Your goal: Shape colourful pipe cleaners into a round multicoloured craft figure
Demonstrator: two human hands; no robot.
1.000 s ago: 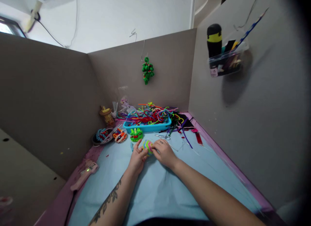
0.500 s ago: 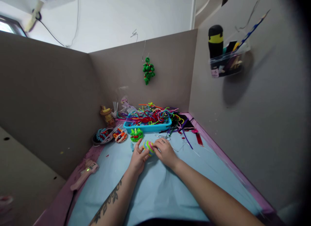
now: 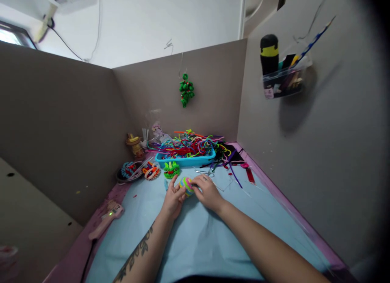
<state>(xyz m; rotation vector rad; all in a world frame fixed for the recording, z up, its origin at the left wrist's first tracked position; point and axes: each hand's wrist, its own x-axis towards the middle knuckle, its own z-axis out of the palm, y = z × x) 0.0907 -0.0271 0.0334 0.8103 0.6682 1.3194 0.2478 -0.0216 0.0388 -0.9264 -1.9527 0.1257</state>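
Observation:
Between my hands is a striped ball (image 3: 187, 186) in yellow, blue and pink, fuzzy like coiled pipe cleaners. My left hand (image 3: 174, 197) grips it from the left, thumb and fingers closed around its side. From the right, my right hand (image 3: 208, 191) presses bent fingers on the ball's right side; its fingertips are partly hidden. Just beyond the ball sits a green fuzzy animal head (image 3: 172, 169) with eyes and a red mouth. A small light-blue piece (image 3: 166, 184) lies left of the ball. Scissors (image 3: 207, 172) rest on the cloth behind my right hand.
A blue tray (image 3: 185, 161) heaped with coloured pipe cleaners (image 3: 195, 147) stands at the back. Left are an orange fuzzy piece (image 3: 151, 171), a dark bowl (image 3: 122, 178) and a pink glue gun (image 3: 107, 221) with a cord. Grey partitions (image 3: 179, 63) enclose the table; a clear bin (image 3: 283, 83) hangs right.
The view has shifted very slightly. Both hands stay on the striped ball in nearly the same place, with no clear movement otherwise.

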